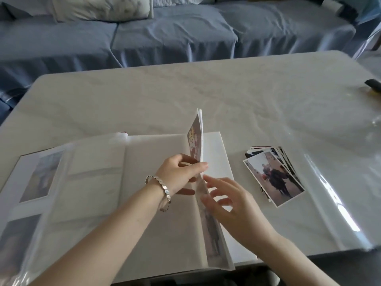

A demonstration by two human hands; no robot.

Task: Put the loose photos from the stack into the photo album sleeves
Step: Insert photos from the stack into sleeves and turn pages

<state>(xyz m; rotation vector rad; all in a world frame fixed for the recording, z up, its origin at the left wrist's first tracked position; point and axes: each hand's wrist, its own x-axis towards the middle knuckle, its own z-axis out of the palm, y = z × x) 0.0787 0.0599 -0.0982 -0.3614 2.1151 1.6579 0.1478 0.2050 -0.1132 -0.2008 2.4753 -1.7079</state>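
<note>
Left hand (181, 172) pinches an upright album page (201, 129) (photos (194, 143) sleeved inside).

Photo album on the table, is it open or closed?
Open: the album lies spread flat, while the left hand holds one page upright.

No word, number or brand is showing clearly enough to be read. The photo (194, 141) inside the raised album page (201, 131) is carrying pale yellow and white shapes on a dark red ground. They are looking a little like large characters, but the page is standing at a steep angle to the camera and the shapes are too blurred to read. The top print of the stack (273, 178), which is lying on the bench (185, 96), is showing only dark figures, and no lettering on it is coming out sharp enough to tell.
</note>
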